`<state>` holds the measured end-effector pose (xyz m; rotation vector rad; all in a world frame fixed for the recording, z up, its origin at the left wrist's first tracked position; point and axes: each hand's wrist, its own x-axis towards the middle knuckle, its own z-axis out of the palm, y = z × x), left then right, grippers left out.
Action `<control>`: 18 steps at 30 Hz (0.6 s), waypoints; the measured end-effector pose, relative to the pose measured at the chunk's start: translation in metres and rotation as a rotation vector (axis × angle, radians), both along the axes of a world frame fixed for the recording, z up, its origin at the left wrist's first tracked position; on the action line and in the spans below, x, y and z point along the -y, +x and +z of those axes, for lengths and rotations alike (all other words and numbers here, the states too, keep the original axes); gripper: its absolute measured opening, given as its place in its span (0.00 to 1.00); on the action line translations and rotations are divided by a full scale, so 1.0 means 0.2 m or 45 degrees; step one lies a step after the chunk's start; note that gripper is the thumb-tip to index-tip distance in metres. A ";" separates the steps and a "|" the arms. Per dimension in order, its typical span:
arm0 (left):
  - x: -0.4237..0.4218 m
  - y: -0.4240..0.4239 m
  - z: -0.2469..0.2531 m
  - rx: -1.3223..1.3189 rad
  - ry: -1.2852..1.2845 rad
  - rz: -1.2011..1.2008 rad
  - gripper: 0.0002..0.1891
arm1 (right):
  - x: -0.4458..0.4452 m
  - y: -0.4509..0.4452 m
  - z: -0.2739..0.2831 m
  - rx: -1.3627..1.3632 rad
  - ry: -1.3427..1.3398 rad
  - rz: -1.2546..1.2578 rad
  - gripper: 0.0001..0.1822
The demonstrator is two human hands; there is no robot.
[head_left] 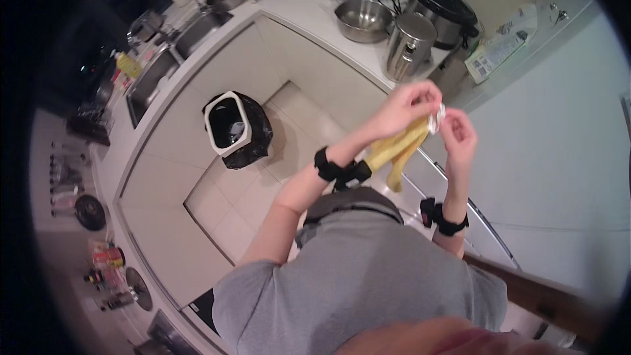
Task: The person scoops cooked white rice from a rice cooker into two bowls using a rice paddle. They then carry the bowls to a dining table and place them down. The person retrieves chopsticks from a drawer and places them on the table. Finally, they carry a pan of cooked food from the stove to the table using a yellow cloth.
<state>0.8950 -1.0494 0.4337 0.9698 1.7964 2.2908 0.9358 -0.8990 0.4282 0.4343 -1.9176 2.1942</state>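
Observation:
Both my hands are raised in front of me, right of the picture's centre, close together. My left hand (414,108) pinches a small white end piece (434,123) of a yellow cloth-like item (394,148) between thumb and fingertips. At the other side of that white piece are the fingertips of my right hand (458,133), also pinching it. The yellow item hangs down in two long limp parts, partly behind my left hand and wrist. Whether it is a cloth or a pair of gloves I cannot tell. Black straps circle both wrists.
A bin with a white rim (247,130) and black liner stands on the tiled floor. The counter holds a steel bowl (365,22), a lidded steel canister (411,44) and a slow cooker (443,7). A double sink (153,81) lies at left. A large pale panel (542,158) stands at right.

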 end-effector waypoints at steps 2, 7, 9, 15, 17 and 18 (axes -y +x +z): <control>-0.02 -0.23 -0.01 -0.024 0.026 -0.006 0.04 | 0.02 -0.17 0.07 -0.064 0.091 -0.191 0.04; -0.15 -0.72 0.10 -0.023 0.193 -0.208 0.04 | 0.06 -0.54 0.19 -0.265 0.240 -0.704 0.04; -0.26 -0.91 0.17 -0.046 0.233 -0.329 0.04 | 0.01 -0.68 0.23 -0.415 0.409 -0.991 0.04; -0.61 -1.37 0.47 -0.148 0.297 -0.634 0.05 | -0.10 -1.02 0.49 -0.537 0.667 -1.660 0.03; -0.74 -1.50 0.58 -0.180 0.290 -0.607 0.06 | -0.08 -1.15 0.59 -0.601 0.585 -1.820 0.03; -0.79 -1.55 0.65 -0.220 0.264 -0.525 0.06 | -0.08 -1.20 0.67 -0.652 0.617 -1.883 0.03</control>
